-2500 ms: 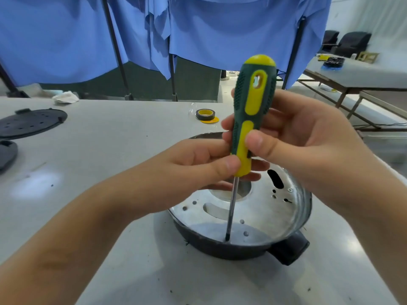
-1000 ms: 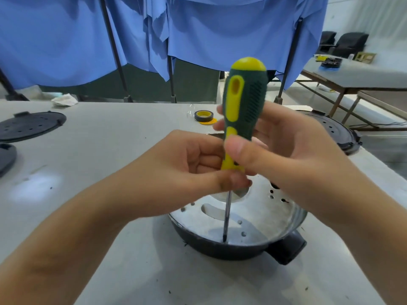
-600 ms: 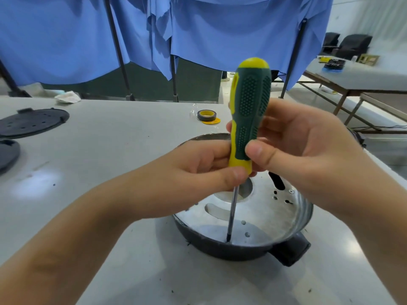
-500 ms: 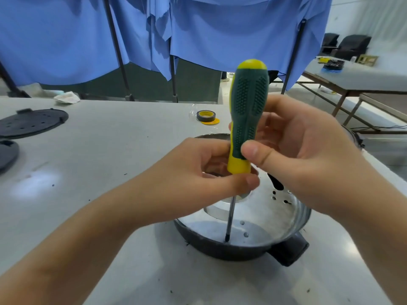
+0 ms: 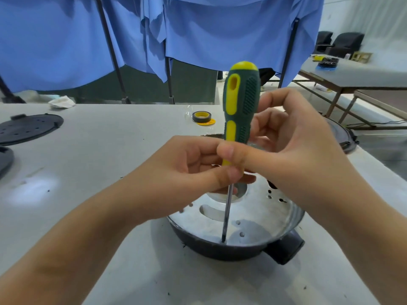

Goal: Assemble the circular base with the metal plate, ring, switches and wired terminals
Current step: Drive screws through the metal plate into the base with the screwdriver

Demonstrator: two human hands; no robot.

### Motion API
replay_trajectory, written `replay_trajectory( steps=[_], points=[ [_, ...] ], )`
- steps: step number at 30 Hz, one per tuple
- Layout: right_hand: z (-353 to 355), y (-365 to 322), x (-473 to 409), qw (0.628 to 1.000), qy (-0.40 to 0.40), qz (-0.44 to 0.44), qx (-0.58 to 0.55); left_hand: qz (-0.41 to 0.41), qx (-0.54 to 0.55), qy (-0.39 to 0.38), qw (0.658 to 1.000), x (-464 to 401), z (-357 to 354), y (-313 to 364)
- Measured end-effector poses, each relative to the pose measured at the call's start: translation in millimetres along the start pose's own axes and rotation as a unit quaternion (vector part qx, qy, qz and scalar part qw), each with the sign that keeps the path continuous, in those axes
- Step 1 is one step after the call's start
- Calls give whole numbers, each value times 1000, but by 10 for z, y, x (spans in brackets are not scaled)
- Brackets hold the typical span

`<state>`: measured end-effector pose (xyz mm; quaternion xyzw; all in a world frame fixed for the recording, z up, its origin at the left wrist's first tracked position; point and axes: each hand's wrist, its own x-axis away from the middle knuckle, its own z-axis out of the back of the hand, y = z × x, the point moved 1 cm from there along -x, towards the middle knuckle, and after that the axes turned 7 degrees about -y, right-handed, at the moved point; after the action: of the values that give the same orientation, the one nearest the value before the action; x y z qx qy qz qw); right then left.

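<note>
A black circular base [image 5: 231, 253] sits on the grey table, a silver metal plate [image 5: 262, 219] with holes and slots seated inside it. A green and yellow screwdriver [image 5: 240, 102] stands upright, its tip down at the plate's near edge. My left hand [image 5: 193, 170] pinches the lower end of the handle where the shaft begins. My right hand [image 5: 293, 146] grips the handle from the right, thumb across its front. Any screw under the tip is hidden.
A roll of black and yellow tape [image 5: 201, 116] lies behind the base. Black round covers lie at far left [image 5: 28, 127] and behind my right hand [image 5: 343, 137]. A crumpled white cloth [image 5: 61, 101] lies at the table's far edge. Blue drapes hang behind.
The screwdriver handle has turned about its axis, its yellow strip facing me again. My right fingers have shifted their hold on it. The tip stays at the same spot on the plate.
</note>
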<state>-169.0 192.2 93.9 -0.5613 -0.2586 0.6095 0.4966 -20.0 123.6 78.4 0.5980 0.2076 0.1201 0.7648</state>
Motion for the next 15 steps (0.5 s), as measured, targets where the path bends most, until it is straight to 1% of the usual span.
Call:
replay_trajectory(
  steps=[3,6,8,11,15],
  points=[
    [71,-9,-41,990,-65,-33,-118,24,25,-51,998,1,67,-22],
    [118,-19,-64,976,-151,-32,-157,31,19,-84,996,3,66,-5],
    [106,-28,-58,969,-174,-21,-176,35,23,-87,995,0,62,-7],
    [91,-37,-50,978,-146,3,-149,33,22,-74,996,-1,46,-10],
    [50,-43,-34,992,-88,30,-81,15,-21,25,999,-18,-22,-1]
  ],
)
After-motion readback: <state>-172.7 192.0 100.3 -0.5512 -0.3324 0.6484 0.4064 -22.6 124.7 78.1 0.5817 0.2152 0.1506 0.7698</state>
